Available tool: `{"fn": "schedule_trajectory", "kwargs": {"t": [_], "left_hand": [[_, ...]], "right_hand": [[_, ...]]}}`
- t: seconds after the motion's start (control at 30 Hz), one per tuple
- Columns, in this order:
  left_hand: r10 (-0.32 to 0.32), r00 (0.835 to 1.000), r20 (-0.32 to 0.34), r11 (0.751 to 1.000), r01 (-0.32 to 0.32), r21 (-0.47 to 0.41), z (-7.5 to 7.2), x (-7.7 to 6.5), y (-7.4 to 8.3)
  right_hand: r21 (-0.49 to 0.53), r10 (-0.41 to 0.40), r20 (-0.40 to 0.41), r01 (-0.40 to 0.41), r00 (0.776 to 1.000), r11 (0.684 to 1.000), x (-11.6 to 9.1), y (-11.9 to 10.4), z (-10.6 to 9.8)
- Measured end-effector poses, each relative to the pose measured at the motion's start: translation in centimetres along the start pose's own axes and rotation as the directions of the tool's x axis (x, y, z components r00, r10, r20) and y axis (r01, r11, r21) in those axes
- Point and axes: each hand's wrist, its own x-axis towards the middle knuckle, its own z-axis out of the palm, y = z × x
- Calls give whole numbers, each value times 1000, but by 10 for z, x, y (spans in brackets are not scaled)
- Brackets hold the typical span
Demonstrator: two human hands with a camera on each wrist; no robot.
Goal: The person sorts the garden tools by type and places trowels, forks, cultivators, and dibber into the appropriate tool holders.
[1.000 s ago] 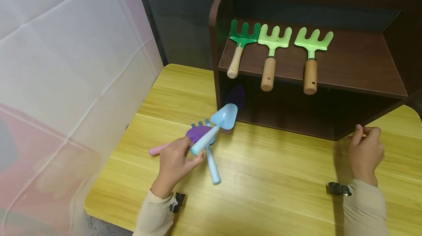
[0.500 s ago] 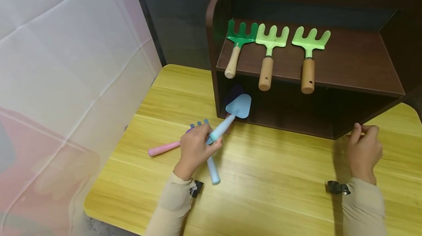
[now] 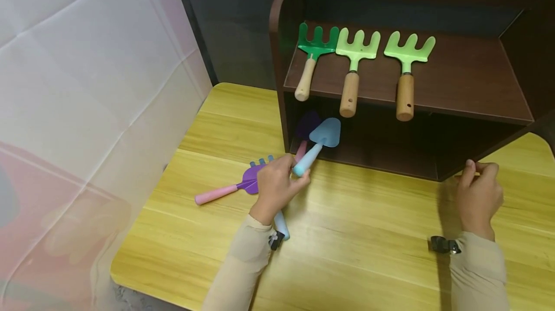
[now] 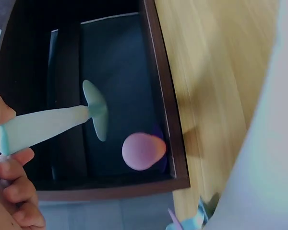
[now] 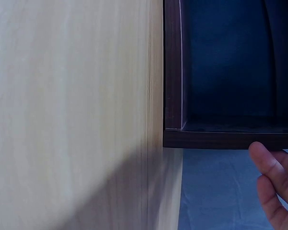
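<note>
My left hand [image 3: 277, 185] pinches the end of the handle of a light-blue hand trowel [image 3: 326, 132], its blade pointing into the lower compartment of a dark brown shelf [image 3: 368, 159]. In the left wrist view the trowel's pale handle [image 4: 43, 127] extends from the fingers, blade seen nearly edge-on. A purple trowel with a pink handle [image 3: 301, 151] lies inside that compartment at the left. At the shelf's lower right corner is my right hand [image 3: 480, 200]; in the right wrist view its thumb [image 5: 263, 155] appears to touch the side panel's edge, fingers loosely bent.
Three hand forks, one dark green [image 3: 318, 47] and two light green [image 3: 357, 50], lie on the upper board. On the yellow table [image 3: 368, 253], a purple trowel with a pink handle [image 3: 217, 194] overlaps a blue fork [image 3: 282, 226], partly hidden by my left arm.
My left hand has moved right and toward the shelf, carrying the light-blue trowel from above the table tools into the compartment's opening. The right hand stays at the shelf's corner.
</note>
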Motion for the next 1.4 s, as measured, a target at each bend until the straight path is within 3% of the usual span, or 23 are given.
{"fn": "schedule_trajectory", "kwargs": {"t": [0.23, 0.43, 0.73, 0.93, 1.4], "left_hand": [[-30, 1000, 1, 1000, 30, -1, 10, 10, 8], [-15, 1000, -10, 1000, 15, 23, 17, 15, 14], [-2, 999, -37, 999, 4, 33, 28, 19, 20], [-28, 999, -42, 999, 30, 43, 35, 19, 23], [-93, 996, 11, 992, 92, 84, 55, 19, 27]], "right_hand": [[-4, 0, -1, 0, 1000, 1000, 1, -1, 0], [-4, -1, -1, 1, 1000, 1000, 3, -3, -1], [6, -20, -24, 21, 999, 1000, 2, -1, 0], [6, -1, -21, 1, 1000, 1000, 0, 0, 0], [1, 11, 2, -11, 1000, 1000, -1, 2, 0]]}}
